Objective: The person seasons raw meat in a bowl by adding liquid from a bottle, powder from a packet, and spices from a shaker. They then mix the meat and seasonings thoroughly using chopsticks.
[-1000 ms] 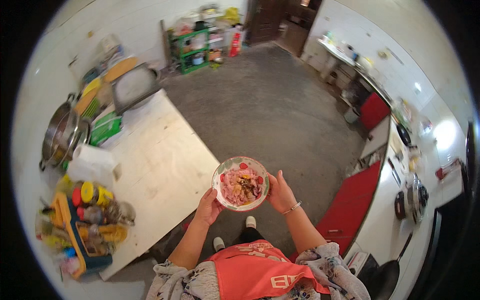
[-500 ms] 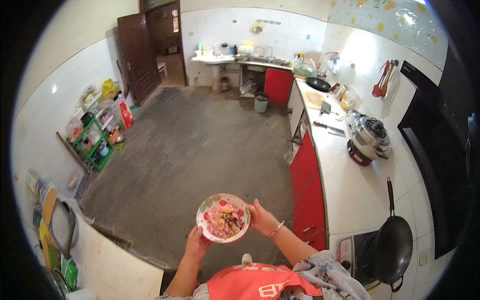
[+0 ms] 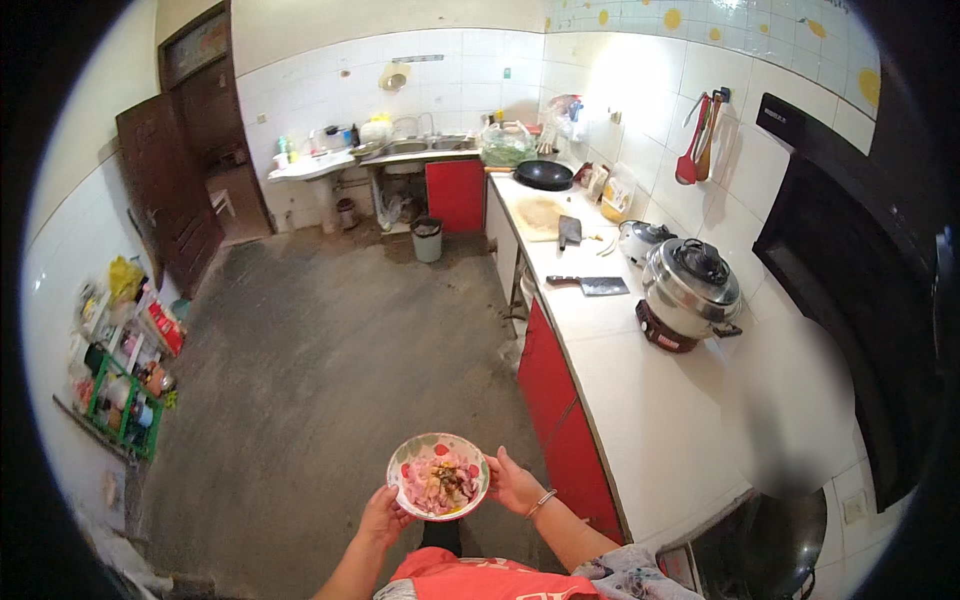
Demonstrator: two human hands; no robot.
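Observation:
In front of my body I carry a white bowl [image 3: 402, 462] patterned with red and green fruit or leaves. Raw pink chopped meat [image 3: 428, 484] fills it, with dark and yellowish seasoning on top. My left hand [image 3: 385, 515] grips the bowl's lower left edge. On the opposite side my right hand [image 3: 515, 485], with a bracelet at the wrist, is closed on the rim with the thumb up. Both hands hold the bowl over the floor, left of the white counter [image 3: 640, 410].
On the counter are a cleaver [image 3: 595, 286], a steel pot [image 3: 690, 285], a cutting board [image 3: 540, 215] and a black pan [image 3: 544, 175]. A wok [image 3: 770, 545] sits nearer me at right, below a blurred patch. Green shelving [image 3: 125, 410] stands left; a bin [image 3: 427, 240] is by the sink.
My view has swung right and I am closer to the far counter and sink. The bowl, still in both hands, sits lower in view. The wok has shifted toward the bottom edge.

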